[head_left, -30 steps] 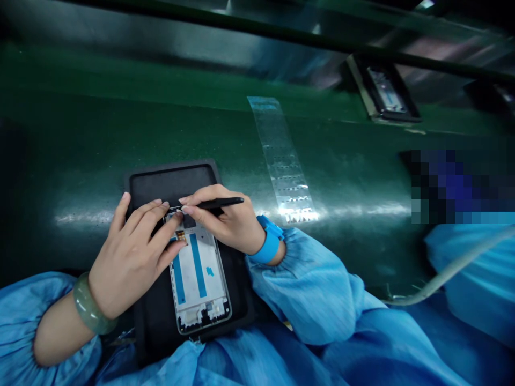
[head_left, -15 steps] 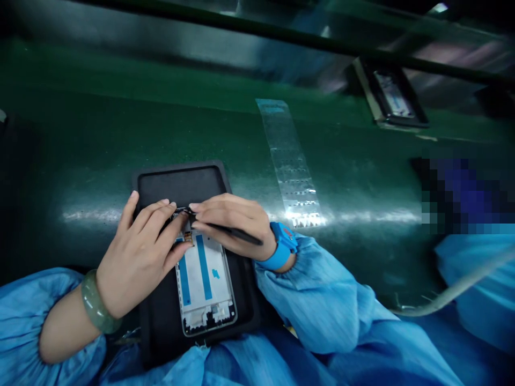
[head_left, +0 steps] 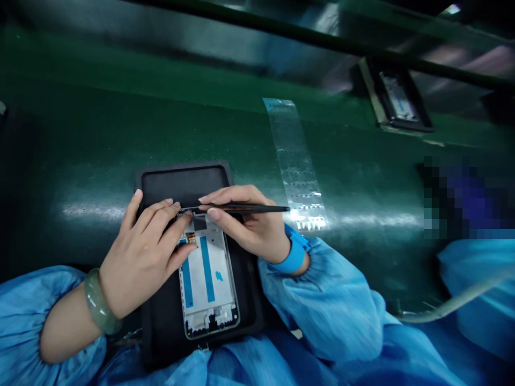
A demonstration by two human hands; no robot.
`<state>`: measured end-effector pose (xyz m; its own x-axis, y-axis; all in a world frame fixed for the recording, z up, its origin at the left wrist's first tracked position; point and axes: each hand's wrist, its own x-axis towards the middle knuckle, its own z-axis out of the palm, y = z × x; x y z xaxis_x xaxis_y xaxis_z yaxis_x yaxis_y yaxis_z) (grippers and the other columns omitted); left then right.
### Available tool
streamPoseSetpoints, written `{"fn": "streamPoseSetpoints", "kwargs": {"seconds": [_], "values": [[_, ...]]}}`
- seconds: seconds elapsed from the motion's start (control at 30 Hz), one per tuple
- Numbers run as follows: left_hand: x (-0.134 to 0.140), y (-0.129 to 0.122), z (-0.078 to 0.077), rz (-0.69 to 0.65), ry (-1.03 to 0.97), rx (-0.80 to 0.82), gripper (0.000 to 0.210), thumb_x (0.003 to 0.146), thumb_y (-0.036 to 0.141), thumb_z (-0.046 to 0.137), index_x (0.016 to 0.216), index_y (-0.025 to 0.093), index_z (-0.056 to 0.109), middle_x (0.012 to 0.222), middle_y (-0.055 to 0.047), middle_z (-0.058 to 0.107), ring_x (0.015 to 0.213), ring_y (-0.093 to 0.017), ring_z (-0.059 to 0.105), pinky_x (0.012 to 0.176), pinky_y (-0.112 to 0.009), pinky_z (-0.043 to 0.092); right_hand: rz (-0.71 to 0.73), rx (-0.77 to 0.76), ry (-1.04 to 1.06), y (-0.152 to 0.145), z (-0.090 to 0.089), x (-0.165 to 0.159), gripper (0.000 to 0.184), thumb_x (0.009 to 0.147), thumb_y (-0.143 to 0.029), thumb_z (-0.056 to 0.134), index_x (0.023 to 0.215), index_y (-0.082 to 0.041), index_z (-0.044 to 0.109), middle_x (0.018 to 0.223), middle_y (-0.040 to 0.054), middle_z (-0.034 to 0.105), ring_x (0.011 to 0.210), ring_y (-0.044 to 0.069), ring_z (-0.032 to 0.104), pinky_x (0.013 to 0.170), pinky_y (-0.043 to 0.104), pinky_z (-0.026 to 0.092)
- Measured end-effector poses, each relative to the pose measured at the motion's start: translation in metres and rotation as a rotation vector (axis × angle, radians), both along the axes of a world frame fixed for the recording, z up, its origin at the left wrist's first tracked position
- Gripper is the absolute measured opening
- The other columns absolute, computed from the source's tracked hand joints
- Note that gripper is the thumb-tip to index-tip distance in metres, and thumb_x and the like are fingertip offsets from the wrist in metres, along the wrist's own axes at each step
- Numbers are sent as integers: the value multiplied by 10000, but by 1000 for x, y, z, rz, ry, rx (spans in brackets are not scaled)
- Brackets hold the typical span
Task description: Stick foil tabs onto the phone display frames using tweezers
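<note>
Inside a black tray (head_left: 183, 184) on the green table (head_left: 100, 139) lies an opened phone (head_left: 224, 295), its white inner face up with two blue strips (head_left: 207, 268). The left hand (head_left: 142, 252) is spread wide, fingertips resting on the phone's upper part. The right hand (head_left: 261, 228) is closed in a pinch around a slim black tool (head_left: 245, 208), pointed at the phone's top end. Farther off, another tray (head_left: 418, 124) holds a second phone (head_left: 400, 99).
</note>
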<state>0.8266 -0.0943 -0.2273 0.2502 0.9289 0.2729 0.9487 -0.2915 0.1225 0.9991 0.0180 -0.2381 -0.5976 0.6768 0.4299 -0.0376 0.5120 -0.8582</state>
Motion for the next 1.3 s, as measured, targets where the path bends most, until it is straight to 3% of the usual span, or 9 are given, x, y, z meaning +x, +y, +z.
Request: {"fn": "streamPoseSetpoints", "kwargs": {"seconds": [0.33,1.3], "values": [[0,0,-1,-1,17,18,361,904,318,487,1187,110,569,1115,-140,597,1127,-291,534,1063,-606,303,25,192,-60,0,-3,-6,122,822,-154,612,936,-175,576,916,58,685,891,149,674,785,301,573],[1,2,-2,8,3,28,359,904,323,477,1173,110,583,1123,-146,606,1127,-288,536,1071,-590,302,-46,345,-184,2,10,-11,80,837,-154,571,901,-201,562,861,21,664,799,118,649,717,232,551]]}}
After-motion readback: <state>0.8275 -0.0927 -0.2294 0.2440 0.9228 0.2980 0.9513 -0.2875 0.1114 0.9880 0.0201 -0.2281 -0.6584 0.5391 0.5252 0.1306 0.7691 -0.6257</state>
